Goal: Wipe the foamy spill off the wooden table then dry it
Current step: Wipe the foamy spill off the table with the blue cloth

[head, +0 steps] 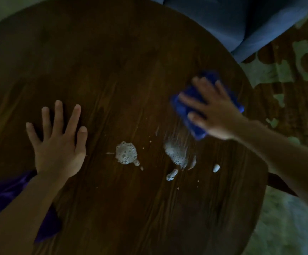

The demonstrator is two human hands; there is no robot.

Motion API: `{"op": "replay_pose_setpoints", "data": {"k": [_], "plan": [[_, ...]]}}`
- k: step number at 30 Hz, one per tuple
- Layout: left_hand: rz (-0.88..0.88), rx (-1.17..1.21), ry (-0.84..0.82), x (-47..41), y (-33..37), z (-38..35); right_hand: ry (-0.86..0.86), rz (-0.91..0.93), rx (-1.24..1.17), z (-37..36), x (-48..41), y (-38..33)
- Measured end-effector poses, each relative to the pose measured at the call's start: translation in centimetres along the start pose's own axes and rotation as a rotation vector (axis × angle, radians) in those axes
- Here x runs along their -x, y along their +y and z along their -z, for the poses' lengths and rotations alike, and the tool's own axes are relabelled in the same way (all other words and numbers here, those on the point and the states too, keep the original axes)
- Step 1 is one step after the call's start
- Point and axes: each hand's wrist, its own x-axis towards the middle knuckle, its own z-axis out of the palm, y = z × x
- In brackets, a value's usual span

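Observation:
White foam lies in patches on the round dark wooden table: one blob near the middle, a smeared patch to its right, and small bits nearby. My right hand presses flat on a blue cloth at the table's right side, just above the smeared foam, and looks blurred. My left hand rests flat on the wood with fingers spread, left of the foam. A purple cloth lies under my left forearm.
A blue upholstered chair stands at the far right edge of the table. A patterned rug covers the floor to the right. The table's edge curves close behind the blue cloth.

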Motion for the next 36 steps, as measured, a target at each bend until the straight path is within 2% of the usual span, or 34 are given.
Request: {"op": "replay_pose_setpoints", "data": {"k": [3, 5, 7, 10, 12, 13, 14, 17, 19, 21, 23, 26, 28, 30, 34, 35, 36], "plan": [[0.005, 0.000, 0.013, 0.1, -0.1, -0.2, 0.053, -0.338, -0.096, -0.1, 0.5, 2.5], [0.003, 0.005, 0.005, 0.1, 0.0, -0.1, 0.060, -0.375, -0.097, -0.6, 2.7, 0.0], [0.000, 0.022, -0.006, 0.1, 0.2, 0.2, 0.054, -0.242, -0.060, -1.5, 6.2, -4.4], [0.007, 0.023, 0.003, 0.2, 0.4, 0.2, 0.009, 0.123, -0.057, -3.7, 11.8, -10.5], [0.016, 0.028, 0.003, 0.3, 0.3, 0.0, -0.041, 0.262, -0.009, -3.8, 11.8, -9.1], [0.017, 0.029, 0.006, 0.3, 0.3, -0.1, -0.030, 0.232, 0.003, -3.6, 10.5, -7.1], [0.014, 0.027, 0.011, 0.2, 0.3, -0.2, 0.000, 0.125, -0.015, -3.3, 9.2, -5.0], [0.013, 0.044, 0.013, 0.0, 0.1, -0.5, 0.087, -0.337, -0.115, -2.2, 7.3, 0.4], [0.021, 0.065, 0.015, 0.1, 0.0, -0.7, 0.106, -0.521, -0.166, -2.4, 7.1, 0.3], [0.013, 0.071, 0.016, 0.0, -0.2, -0.7, 0.115, -0.590, -0.181, -2.4, 7.4, -2.7], [0.013, 0.071, 0.010, -0.2, -0.1, -0.6, 0.100, -0.465, -0.136, -2.8, 8.9, -7.4], [0.025, 0.057, 0.012, 0.0, -0.1, -0.4, 0.011, -0.008, -0.119, -4.5, 12.4, -14.5], [0.014, 0.044, 0.015, 0.2, 0.0, -0.2, -0.033, 0.168, -0.096, -4.4, 12.1, -13.8], [0.013, 0.033, 0.021, 0.2, 0.2, 0.0, 0.023, 0.061, -0.085, -3.7, 9.3, -10.4], [0.007, 0.009, 0.029, 0.2, 0.4, -0.1, 0.157, -0.557, -0.234, -1.5, 2.9, -5.5], [0.006, 0.005, 0.028, 0.2, 0.3, -0.1, 0.158, -0.616, -0.248, -1.4, 2.1, -6.2], [0.008, 0.003, 0.022, 0.2, 0.2, 0.0, 0.154, -0.593, -0.218, -1.3, 2.0, -7.6]]}}
